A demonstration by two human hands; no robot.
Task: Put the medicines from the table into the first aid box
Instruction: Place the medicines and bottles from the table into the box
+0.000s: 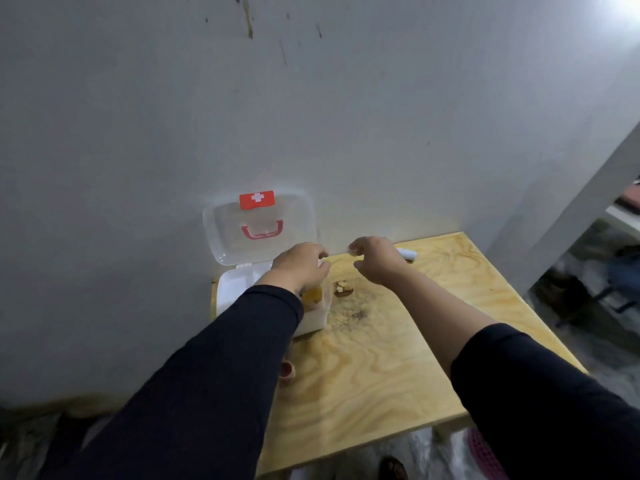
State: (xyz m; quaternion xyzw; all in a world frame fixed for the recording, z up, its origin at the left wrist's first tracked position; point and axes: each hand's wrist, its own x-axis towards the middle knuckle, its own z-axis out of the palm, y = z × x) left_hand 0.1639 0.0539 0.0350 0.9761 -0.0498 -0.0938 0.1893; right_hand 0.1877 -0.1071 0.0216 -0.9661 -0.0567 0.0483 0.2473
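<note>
Lying near the table's (381, 358) far edge, a white tube (408, 253) is waiting just behind the right hand (375, 259); that hand is hovering with fingers loosely curled, pinching nothing I can make out; the left hand (299, 266) is hanging over the open box (235, 289), its grip hidden; the lid (259, 226) is leaning against the wall, probably keeping the box clear for loading.

Person's two arms, head view. Left hand (301, 266) bare, with a long dark navy sleeve (194, 382) reaching the wrist. Right hand (375, 259) bare; its matching dark sleeve (554, 403) is pushed up, exposing the forearm. Plain fabric, unmarked.
</note>
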